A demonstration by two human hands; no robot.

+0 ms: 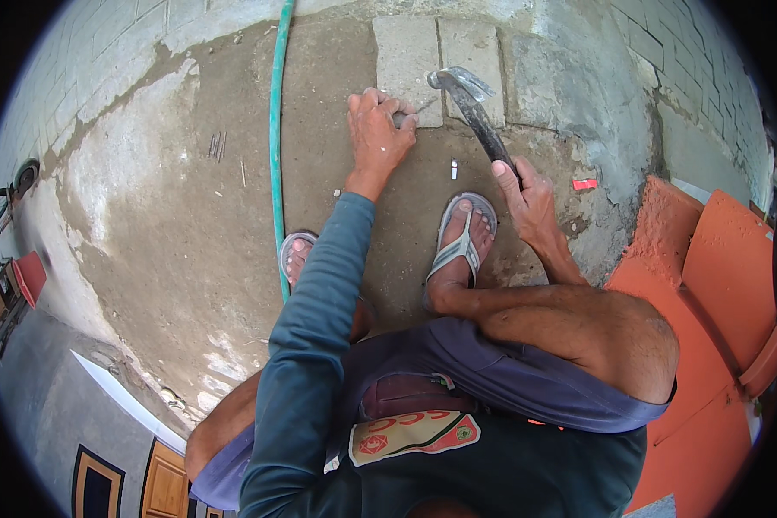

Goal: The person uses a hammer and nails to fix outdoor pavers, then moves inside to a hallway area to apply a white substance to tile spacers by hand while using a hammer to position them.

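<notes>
My left hand (378,138) is closed on a small grey object (402,118) at the near edge of a grey paving slab (397,56); its shape is partly hidden by my fingers. To its right, my right hand (527,194) grips the dark handle of a claw hammer (473,112), whose metal head is raised over the neighbouring slab (483,39). A small white item (454,168) lies on the dirty concrete between my hands, and a red scrap (584,184) lies right of my right hand.
A green hose (276,112) runs along the left of my hands. Several thin metal pieces (217,145) lie beyond it. My sandalled feet are below my hands. An orange structure (716,268) stands at right; a red bucket (28,276) and dark metal equipment (0,216) are at far left.
</notes>
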